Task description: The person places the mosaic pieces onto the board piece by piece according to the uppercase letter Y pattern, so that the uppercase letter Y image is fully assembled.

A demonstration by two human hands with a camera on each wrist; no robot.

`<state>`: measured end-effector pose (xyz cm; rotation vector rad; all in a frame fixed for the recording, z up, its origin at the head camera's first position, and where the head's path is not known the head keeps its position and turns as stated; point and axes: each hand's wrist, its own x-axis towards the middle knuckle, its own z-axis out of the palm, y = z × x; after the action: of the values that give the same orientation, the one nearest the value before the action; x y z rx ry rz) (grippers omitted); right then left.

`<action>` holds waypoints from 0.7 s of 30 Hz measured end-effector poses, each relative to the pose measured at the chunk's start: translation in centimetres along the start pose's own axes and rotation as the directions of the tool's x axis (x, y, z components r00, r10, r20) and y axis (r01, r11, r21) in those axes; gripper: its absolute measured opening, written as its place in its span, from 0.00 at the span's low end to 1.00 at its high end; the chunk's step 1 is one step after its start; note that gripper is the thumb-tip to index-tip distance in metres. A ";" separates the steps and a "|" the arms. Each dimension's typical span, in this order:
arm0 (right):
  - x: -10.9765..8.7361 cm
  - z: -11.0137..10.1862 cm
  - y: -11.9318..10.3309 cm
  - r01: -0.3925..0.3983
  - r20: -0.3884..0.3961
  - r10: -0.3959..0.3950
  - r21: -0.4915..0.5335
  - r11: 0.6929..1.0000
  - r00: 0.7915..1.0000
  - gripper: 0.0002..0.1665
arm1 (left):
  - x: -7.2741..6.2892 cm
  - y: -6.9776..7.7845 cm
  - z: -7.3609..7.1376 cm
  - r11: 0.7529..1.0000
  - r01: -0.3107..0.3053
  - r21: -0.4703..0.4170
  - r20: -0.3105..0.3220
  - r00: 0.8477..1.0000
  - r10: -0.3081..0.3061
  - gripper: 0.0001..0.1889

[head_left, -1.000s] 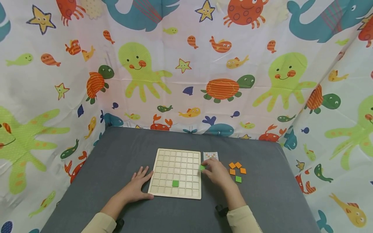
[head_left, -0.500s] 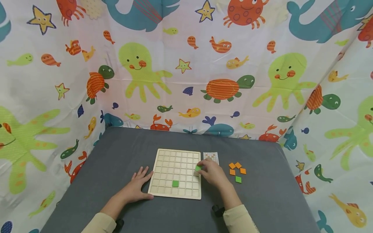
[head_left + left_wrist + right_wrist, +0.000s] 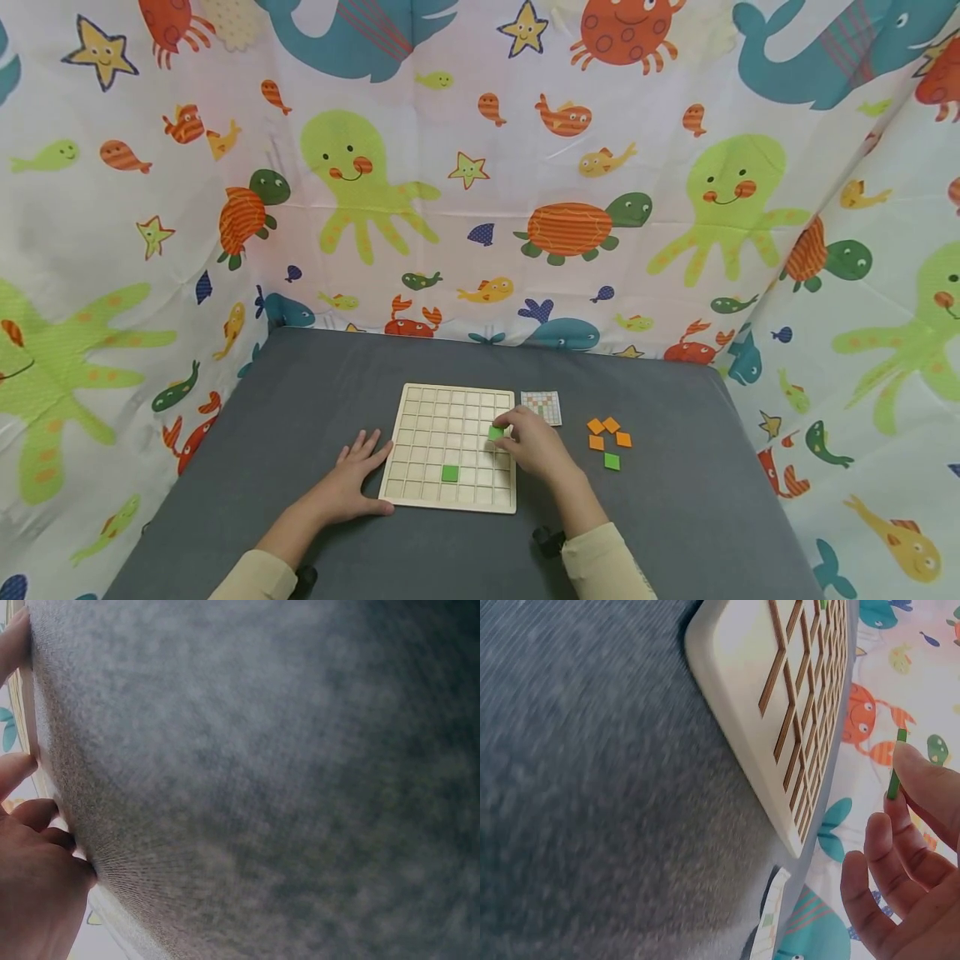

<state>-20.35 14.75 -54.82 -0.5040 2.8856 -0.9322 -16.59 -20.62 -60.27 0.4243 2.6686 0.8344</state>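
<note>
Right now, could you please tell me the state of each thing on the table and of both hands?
Board: lying flat
Placed green tile: lying on the board's grid
Held green tile: raised over the board
Left hand: fingers spread, touching the board's left edge
Right hand: pinching the held green tile
Spare green tile: lying loose
Four orange tiles: lying loose
Card: lying printed side up

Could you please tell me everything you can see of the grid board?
The grid board looks wooden: pale, roughly square, with rounded corners, a plain rim and small square cells. It lies flat on the grey surface. One green tile lies in a cell towards its near side. The left hand touches its left edge and near-left corner.
</note>
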 end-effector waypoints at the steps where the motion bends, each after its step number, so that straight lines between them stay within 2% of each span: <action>1: 0.1 0.1 -0.1 0.004 0.002 -0.004 -0.002 1.000 1.000 0.14 | 0.0 0.0 0.0 1.000 -0.003 -0.003 0.000 1.000 0.003 0.60; 21: 1.5 2.0 -1.5 0.049 0.031 -0.049 0.000 0.999 0.998 0.13 | 0.0 -0.2 0.0 0.999 -0.026 -0.023 -0.012 1.000 0.026 0.60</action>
<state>-21.02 12.04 -55.50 -0.5866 2.8583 -0.9206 -16.61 -20.80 -60.36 0.4506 2.6672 0.8773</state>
